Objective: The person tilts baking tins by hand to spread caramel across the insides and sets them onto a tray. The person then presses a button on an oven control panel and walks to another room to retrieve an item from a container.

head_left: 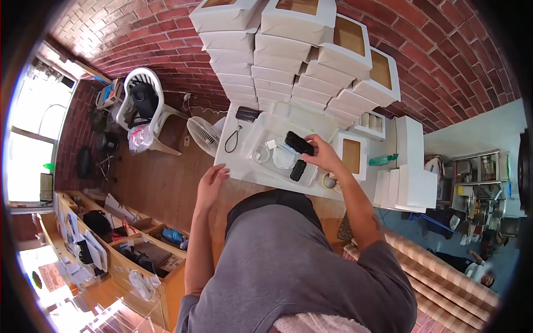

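My right hand (322,152) holds a black, rounded oblong object (300,143) above a clear plastic container (254,136); I cannot make out its exact kind. Below it in the container lies a smaller black object (298,170). A coiled white cable (261,154) and a small clear bag (283,159) are beside it. My left hand (211,184) hangs by the front edge of the white table (236,169), fingers loosely bent and apart, with nothing in it. A translucent lid (311,121) rests behind the container.
White cardboard boxes (277,72) stand in tall stacks against the brick wall. A black wallet-like case (247,114) and a black looped strap (233,140) lie at the table's left. Tape rolls (329,181) sit by its front edge. A fan (202,135) stands left of it.
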The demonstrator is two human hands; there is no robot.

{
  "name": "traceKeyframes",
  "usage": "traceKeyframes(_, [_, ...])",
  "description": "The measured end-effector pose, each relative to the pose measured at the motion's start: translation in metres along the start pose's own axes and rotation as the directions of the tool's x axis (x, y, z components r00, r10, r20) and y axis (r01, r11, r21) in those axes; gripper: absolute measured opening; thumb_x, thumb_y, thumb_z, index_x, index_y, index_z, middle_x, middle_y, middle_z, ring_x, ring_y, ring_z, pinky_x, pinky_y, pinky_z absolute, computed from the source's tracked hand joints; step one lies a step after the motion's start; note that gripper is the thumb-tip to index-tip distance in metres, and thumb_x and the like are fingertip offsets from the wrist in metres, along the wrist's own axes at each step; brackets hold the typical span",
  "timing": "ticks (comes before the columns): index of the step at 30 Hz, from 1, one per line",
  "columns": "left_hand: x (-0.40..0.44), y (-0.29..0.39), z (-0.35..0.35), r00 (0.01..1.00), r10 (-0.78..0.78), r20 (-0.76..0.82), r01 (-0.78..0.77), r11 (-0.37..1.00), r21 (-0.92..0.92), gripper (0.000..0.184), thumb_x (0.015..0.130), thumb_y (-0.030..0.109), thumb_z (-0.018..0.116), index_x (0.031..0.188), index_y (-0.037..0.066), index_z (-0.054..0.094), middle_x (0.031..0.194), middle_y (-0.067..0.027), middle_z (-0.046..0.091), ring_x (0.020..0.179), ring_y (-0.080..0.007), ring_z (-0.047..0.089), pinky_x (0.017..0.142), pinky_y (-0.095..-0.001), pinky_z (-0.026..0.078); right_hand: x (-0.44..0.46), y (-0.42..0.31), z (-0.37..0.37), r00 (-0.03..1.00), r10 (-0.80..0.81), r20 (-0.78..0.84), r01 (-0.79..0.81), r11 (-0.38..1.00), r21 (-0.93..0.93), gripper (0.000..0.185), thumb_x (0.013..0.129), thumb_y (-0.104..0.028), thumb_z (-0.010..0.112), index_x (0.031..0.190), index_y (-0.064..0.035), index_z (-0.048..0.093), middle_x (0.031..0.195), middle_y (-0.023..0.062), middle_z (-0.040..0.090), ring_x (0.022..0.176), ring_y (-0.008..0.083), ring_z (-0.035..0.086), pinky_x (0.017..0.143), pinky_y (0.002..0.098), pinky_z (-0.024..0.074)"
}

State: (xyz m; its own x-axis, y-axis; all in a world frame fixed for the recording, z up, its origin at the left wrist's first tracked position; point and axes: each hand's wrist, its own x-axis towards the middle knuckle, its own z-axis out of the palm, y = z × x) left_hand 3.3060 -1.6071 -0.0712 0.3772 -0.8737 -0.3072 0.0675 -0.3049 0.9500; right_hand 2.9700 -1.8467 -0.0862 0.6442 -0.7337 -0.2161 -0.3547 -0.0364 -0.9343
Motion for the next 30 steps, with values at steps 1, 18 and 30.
traceKeyframes(1, [0.005, 0.014, 0.009, 1.000, 0.000, 0.000, 0.000, 1.000, 0.006, 0.035, 0.104, 0.022, 0.056, 0.130, -0.001, 0.060, 0.112, -0.0053, 0.070, 0.101, -0.0131, 0.065, 0.087, -0.0262, 0.050, -0.007, 0.002, -0.005, 1.000, -0.014, -0.022, 0.016, 0.997, 0.077, 0.054, 0.082, -0.010, 0.075, 0.131, -0.0020, 0.056, 0.107, 0.0105, 0.067, 0.091, 0.0186, 0.067, 0.082, 0.0316, 0.0541])
traceKeyframes(18, [-0.051, -0.136, 0.030, 0.875, -0.484, -0.005, 0.404, 0.724, 0.559, 0.040, 0.100, 0.031, 0.059, 0.126, 0.000, 0.065, 0.110, -0.0143, 0.072, 0.101, -0.0228, 0.068, 0.090, -0.0342, 0.052, -0.056, 0.012, -0.010, 0.977, 0.006, -0.212, -0.005, 1.000, 0.004, 0.036, 0.093, -0.016, 0.072, 0.124, -0.0016, 0.059, 0.104, 0.0065, 0.066, 0.082, 0.0144, 0.062, 0.073, 0.0276, 0.0517])
traceKeyframes(30, [-0.027, -0.074, 0.021, 0.865, -0.280, 0.416, 0.175, 0.946, 0.273, 0.030, 0.102, 0.024, 0.058, 0.123, 0.004, 0.069, 0.112, -0.0134, 0.071, 0.110, -0.0245, 0.066, 0.095, -0.0319, 0.049, -0.181, 0.019, 0.086, 0.945, 0.225, -0.237, -0.202, 0.972, 0.119, 0.026, 0.095, -0.024, 0.070, 0.097, 0.0016, 0.069, 0.093, 0.0147, 0.066, 0.083, 0.0227, 0.064, 0.075, 0.0323, 0.0507])
